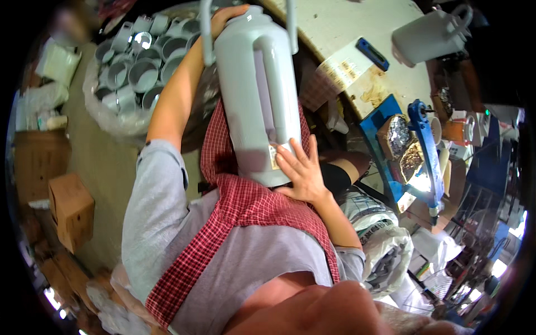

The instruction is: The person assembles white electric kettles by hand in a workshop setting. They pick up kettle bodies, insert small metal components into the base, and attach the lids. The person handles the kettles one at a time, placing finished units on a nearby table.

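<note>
A tall grey plastic thermos jug (pixel 234 95), with a long side handle and a raised carrying handle, leans against my lap over a red checked apron (pixel 215 145). My left hand (pixel 223 19) grips its neck at the far end, with the fingers partly hidden behind it. Close to the jug's base, my right hand (pixel 301 172) lies flat with its fingers spread. Its fingertips touch a small pale label (pixel 274 157) below the side handle.
At far left, a large clear bag (pixel 92 97) holds several grey cup-like parts (pixel 143 74). The worktable (pixel 324 22) at right carries a label sheet (pixel 343 67), a blue hand tool (pixel 372 54), and another grey jug (pixel 427 39). Beside them stands a blue metal lever device (pixel 425 145). A cardboard box (pixel 71 212) sits at left.
</note>
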Motion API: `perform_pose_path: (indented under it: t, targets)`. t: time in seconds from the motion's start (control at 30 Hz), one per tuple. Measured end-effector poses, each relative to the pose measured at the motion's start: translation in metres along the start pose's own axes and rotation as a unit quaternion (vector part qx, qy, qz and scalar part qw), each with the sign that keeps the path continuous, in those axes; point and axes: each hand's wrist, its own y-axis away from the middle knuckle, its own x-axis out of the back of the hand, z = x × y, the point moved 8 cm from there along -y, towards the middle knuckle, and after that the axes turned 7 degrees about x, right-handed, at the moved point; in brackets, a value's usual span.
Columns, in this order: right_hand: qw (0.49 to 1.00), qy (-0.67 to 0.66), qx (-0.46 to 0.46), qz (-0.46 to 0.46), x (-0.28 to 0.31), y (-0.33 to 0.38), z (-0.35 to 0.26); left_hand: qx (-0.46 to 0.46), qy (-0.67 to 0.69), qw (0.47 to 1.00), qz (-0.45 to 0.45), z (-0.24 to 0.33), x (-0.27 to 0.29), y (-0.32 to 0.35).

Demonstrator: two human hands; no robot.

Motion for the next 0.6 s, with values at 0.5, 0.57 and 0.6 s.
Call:
perform_pose_path:
  t: [0.5, 0.57, 0.6]
  targets:
    - [0.850, 0.236, -0.277, 0.379, 0.362, -0.030, 0.360, -0.489, -0.361, 0.783, 0.135, 0.362, -0.090, -0.088]
    - [0.799, 0.280, -0.281, 0.452, 0.414, -0.004, 0.441, -0.436, -0.420, 0.778, 0.171, 0.362, -0.057, -0.153]
    - [0.799, 0.217, -0.285, 0.483, 0.423, 0.001, 0.487, -0.438, -0.507, 0.720, 0.181, 0.368, -0.023, -0.187]
